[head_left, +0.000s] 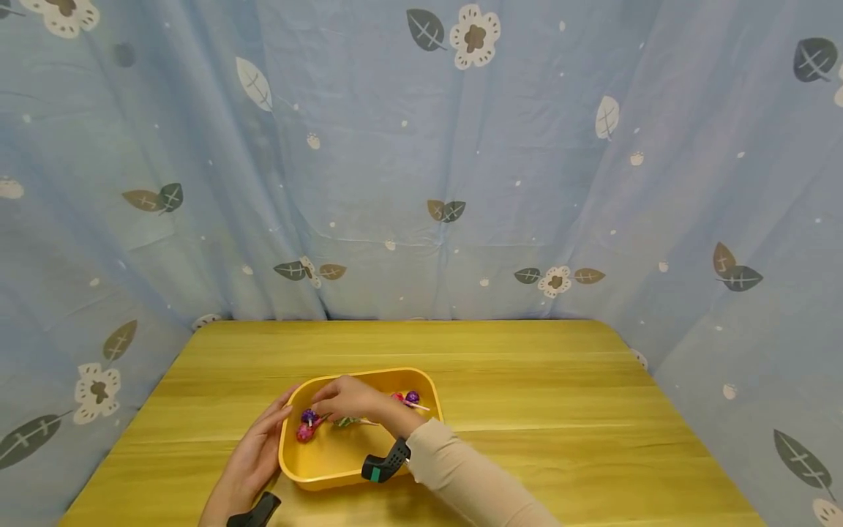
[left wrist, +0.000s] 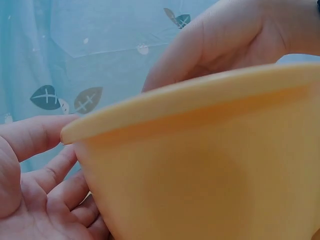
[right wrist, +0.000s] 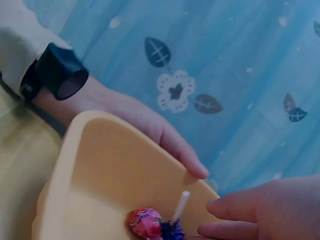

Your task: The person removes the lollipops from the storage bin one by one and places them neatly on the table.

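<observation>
A yellow plastic bin (head_left: 329,479) stands on the table with several wrapped lollipops in it. My left hand (head_left: 253,454) rests along the bin's left outer side; its fingers (left wrist: 40,135) touch the rim and lie against the wall. Over the bin's left half reaches my right hand (head_left: 352,399), its fingers (right wrist: 232,230) extended close beside a purple lollipop (right wrist: 172,231) with its white stick pointing up. A pink lollipop (right wrist: 146,222) lies against the purple one. Below my right hand, a green-wrapped lollipop (head_left: 345,422) is partly hidden. Another purple lollipop (head_left: 412,397) lies at the bin's right end.
The yellow wood-grain table (head_left: 560,410) extends behind the bin and to its right. A blue curtain (head_left: 369,146) with leaves and flowers hangs behind the table and along both sides. Black wrist cameras are strapped to both wrists.
</observation>
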`<state>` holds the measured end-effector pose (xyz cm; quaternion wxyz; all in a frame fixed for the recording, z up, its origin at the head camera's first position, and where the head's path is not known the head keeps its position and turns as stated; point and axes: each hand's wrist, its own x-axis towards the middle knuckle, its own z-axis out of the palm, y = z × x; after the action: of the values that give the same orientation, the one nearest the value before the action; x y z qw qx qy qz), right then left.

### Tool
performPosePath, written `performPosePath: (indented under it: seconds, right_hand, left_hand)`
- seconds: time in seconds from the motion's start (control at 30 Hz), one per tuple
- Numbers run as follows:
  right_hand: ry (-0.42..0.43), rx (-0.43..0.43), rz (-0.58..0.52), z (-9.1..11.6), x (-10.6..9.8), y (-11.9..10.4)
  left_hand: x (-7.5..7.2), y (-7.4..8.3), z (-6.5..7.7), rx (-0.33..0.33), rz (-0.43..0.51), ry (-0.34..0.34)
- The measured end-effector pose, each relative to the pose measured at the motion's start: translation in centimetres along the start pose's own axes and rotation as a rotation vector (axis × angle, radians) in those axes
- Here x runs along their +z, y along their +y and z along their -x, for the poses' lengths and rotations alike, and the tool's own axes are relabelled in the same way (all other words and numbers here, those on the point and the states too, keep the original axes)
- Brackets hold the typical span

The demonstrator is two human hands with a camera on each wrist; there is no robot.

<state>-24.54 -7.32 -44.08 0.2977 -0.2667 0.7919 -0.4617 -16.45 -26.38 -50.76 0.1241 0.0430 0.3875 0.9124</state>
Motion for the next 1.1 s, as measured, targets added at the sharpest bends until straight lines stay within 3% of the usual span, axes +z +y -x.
performPosePath:
  seconds: [0.1, 0.2, 0.33, 0.43, 0.77, 1.1]
  right_hand:
    - [0.03, -0.018, 0.083, -0.2, 0.6, 0.0]
    - [0.067, -0.046, 0.248, -0.6, 1.2, -0.3]
    - [0.073, -0.092, 0.491, -0.9, 2.2, -0.7]
    - [0.072, -0.125, 0.605, -1.0, 2.7, -0.9]
    - [0.138, -0.147, 0.621, -1.1, 3.3, -0.6]
    - [0.132, -0.16, 0.621, -0.9, 3.5, -0.7]
  left_hand:
    - [0.1, -0.1, 0.0, -0.003, -0.013, 0.029]
    - [0.1, 0.0, 0.0, -0.002, -0.003, 0.018]
    - [-0.2, 0.0, 0.0, 0.006, 0.029, -0.028]
    - [-0.4, -0.1, 0.0, 0.008, 0.044, -0.066]
    - [-0.5, 0.0, -0.2, 0.021, 0.046, -0.118]
    - [-0.4, -0.1, -0.2, 0.02, 0.052, -0.089]
